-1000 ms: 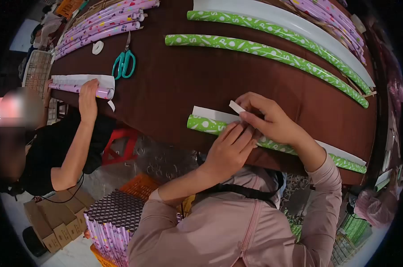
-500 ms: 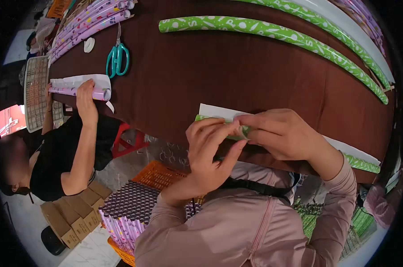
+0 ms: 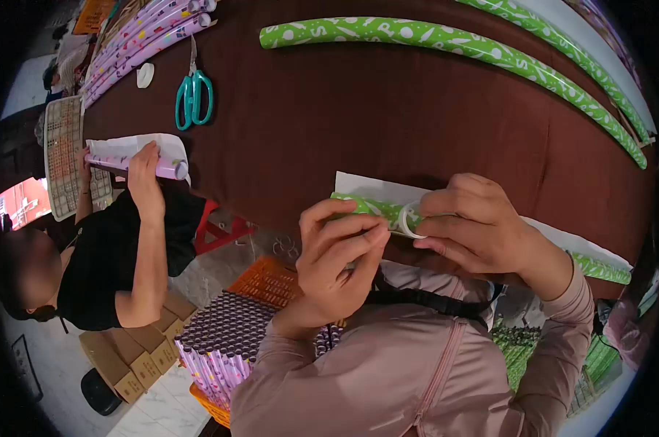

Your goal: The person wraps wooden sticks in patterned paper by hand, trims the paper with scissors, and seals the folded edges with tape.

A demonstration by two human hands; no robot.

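A green patterned wrapping-paper roll [image 3: 373, 209] with a white sheet edge [image 3: 373, 187] behind it lies at the table's near edge. My left hand [image 3: 340, 244] has its fingers closed at the roll's front, the thumb close to the fingertips; what lies between them is partly hidden. My right hand [image 3: 471, 222] grips a white ring, which looks like a roll of tape [image 3: 408, 221], held against the green roll. The roll continues behind my right hand, and its far end shows by my right sleeve.
Longer green rolls [image 3: 417, 40] lie across the back of the brown table [image 3: 329, 116]. Teal scissors [image 3: 194, 98], a small white roll [image 3: 146, 75] and purple rolls [image 3: 151, 44] are at left. A co-worker's hand [image 3: 146, 182] rests on a purple roll. Below stands an orange crate [image 3: 264, 280].
My right hand has lifted slightly and the white tape ring now shows in its fingers. My left hand has shifted slightly left and down, uncovering more of the green roll.
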